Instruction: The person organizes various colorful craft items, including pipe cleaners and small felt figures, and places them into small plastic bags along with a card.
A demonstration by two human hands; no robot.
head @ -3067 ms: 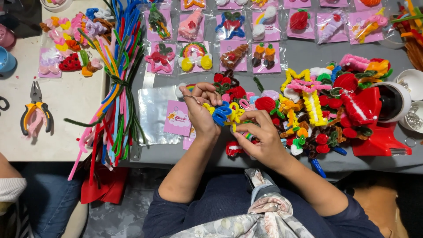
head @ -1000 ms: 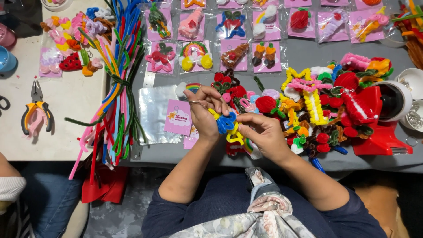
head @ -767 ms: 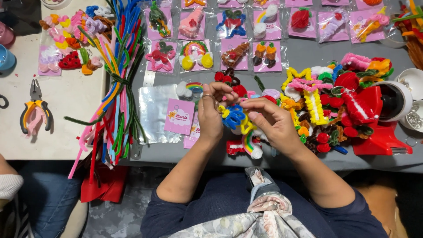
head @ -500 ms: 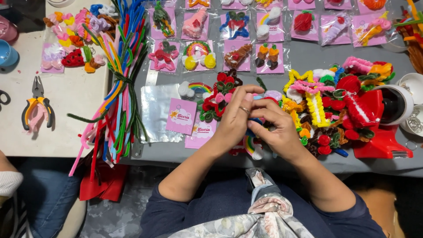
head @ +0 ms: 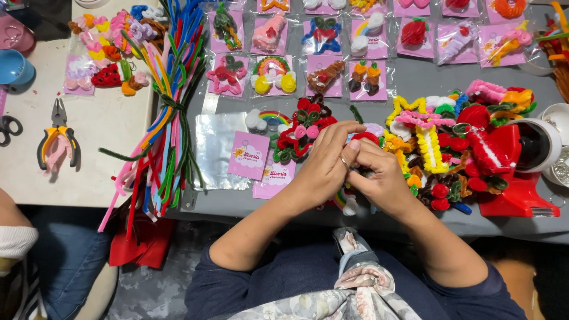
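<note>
Pipe-cleaner charm (head: 349,204) is pretty much buried between the two hands at the near edge of the grey table (head: 415,74), so only a bit of rainbow and white fuzz is seen poking out underneath. Left hand (head: 323,166) is curled over the top with the fingers wrapped down around the piece, and the right hand (head: 382,178) is closed in against it from the other side, fingertips tucked under the left thumb. It reads like the piece is being pinched tight so a wire end can be twisted, though the exact grip point is hidden.

Everything else looks laid out for easy reach. Pile of finished charms (head: 450,148) is heaped just right of the hands, against a red stand (head: 512,195). A red flower bunch (head: 302,127) and pink backing cards (head: 249,155) lie just to the left, next to a clear plastic bag (head: 216,148), probably for packing. Bagged charms (head: 323,35) are lined up in rows along the far side, out of the way. A bundle of loose pipe cleaners (head: 169,106) is tied in the middle, and yellow-handled pliers (head: 56,142) are parked on the white table (head: 106,172), well apart.
</note>
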